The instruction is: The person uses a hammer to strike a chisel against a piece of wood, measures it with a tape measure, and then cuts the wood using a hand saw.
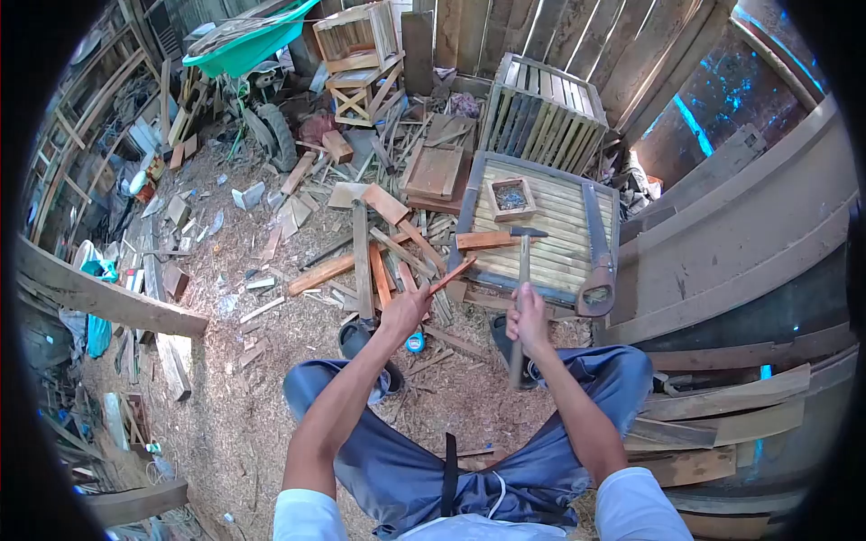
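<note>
My left hand [405, 316] is closed round a thin reddish wood strip [453, 275], which slants up to the right. My right hand [529, 322] grips the wooden handle of a hammer [525, 257] held upright, its dark head at the top over the slatted panel [559, 198]. Beside the hammer head, a reddish wood block [483, 240] lies on the panel. Farther back on the panel sits a small square wooden box [511, 197] with small dark pieces inside, seemingly nails.
A hand saw [596, 243] lies along the panel's right side. Behind stands a slatted crate [546, 113]. Wood offcuts [363, 257] litter the floor left of the panel, with a blue tape measure [415, 343] between my feet. Boards [749, 397] are stacked at right.
</note>
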`<act>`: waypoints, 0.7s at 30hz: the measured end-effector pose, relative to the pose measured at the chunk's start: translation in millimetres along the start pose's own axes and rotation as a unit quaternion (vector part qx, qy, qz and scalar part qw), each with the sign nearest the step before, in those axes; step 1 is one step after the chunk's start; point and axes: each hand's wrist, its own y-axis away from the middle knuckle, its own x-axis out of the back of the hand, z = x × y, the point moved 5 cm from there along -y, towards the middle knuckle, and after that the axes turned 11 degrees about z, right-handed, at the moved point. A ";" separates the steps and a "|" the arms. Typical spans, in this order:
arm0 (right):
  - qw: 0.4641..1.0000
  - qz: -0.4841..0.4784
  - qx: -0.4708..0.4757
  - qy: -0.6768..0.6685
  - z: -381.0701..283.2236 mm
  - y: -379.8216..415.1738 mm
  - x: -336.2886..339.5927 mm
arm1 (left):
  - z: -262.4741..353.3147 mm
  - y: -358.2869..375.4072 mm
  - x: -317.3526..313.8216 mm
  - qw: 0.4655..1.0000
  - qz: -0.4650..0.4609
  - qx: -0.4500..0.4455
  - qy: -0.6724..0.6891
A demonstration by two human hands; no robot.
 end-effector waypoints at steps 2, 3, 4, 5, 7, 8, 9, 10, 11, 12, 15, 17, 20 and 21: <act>0.999 0.009 0.002 0.045 11.7 1.2 -3.1 | 5.3 1.7 3.8 1.000 0.000 0.013 0.022; 0.998 -0.022 -0.030 0.051 16.5 -1.2 -19.5 | -10.4 0.3 10.8 1.000 0.000 0.008 0.014; 0.995 -0.047 -0.063 0.068 16.0 0.4 -19.6 | -15.4 1.9 9.6 1.000 -0.002 0.004 0.020; 0.989 -0.067 -0.095 0.092 12.7 1.1 -14.0 | -15.9 1.7 4.3 0.999 -0.003 0.000 0.033; 0.997 -0.017 -0.059 0.043 -7.5 -4.2 -2.4 | -6.0 -0.9 5.7 0.999 0.037 -0.026 0.003; 0.999 0.002 -0.043 -0.002 -12.2 -6.5 -2.1 | -9.9 -0.4 5.8 0.999 0.038 -0.026 0.000; 0.999 0.025 -0.026 -0.041 -17.8 -5.8 2.9 | -9.5 -0.3 1.8 0.999 0.039 -0.024 0.003; 0.997 0.031 -0.011 -0.070 -19.9 -3.0 2.1 | -12.4 -1.9 -2.5 1.000 0.019 -0.005 0.012; 0.999 0.003 -0.038 0.016 -14.7 0.0 -3.4 | -12.9 -0.8 -4.6 1.000 0.014 -0.001 0.010; 0.993 -0.023 -0.063 0.100 -8.6 4.0 -6.4 | -11.1 -0.6 -5.3 1.000 0.008 -0.001 0.009; 0.981 -0.069 -0.053 0.172 -7.5 9.1 -10.7 | -6.8 -1.3 -0.9 1.000 0.020 -0.014 -0.002; 0.982 -0.093 -0.022 0.164 -7.2 11.5 -18.0 | -3.1 0.8 2.2 0.998 0.051 -0.035 -0.020; 0.999 0.006 -0.016 0.036 -25.9 5.2 -7.0 | -5.1 1.8 -2.3 0.998 0.043 -0.028 -0.024; 0.999 0.041 -0.003 -0.010 -29.7 2.0 -2.9 | -6.1 0.2 -2.9 0.998 0.041 -0.030 -0.023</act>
